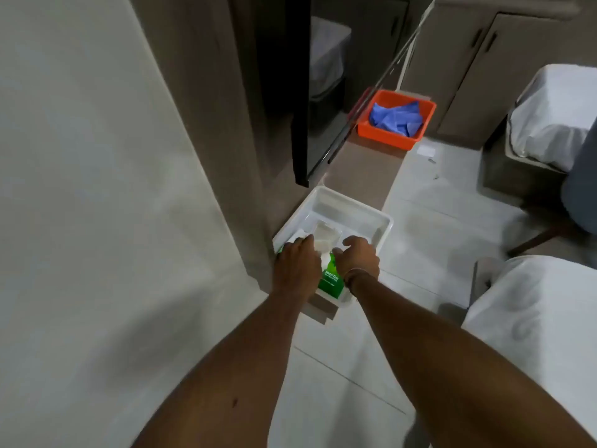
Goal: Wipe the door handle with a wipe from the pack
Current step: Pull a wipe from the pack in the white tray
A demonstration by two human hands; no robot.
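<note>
A green wipe pack (pixel 331 279) lies in the near end of a white tray (pixel 361 213) on a low brown ledge. Its white lid (pixel 328 236) stands flipped open at the pack's far end. My left hand (pixel 295 265) presses down on the pack's left side, fingers curled over it. My right hand (pixel 358 257) rests on the pack's right side with fingertips pinched at the opening beside the lid. A bit of white wipe shows between the hands. No door handle is in view.
An orange bin (pixel 395 119) holding blue gloves sits further along the ledge. A dark mirror panel (pixel 300 92) stands above the tray. White wall at left, white-covered beds (pixel 533 324) at right, tiled floor between.
</note>
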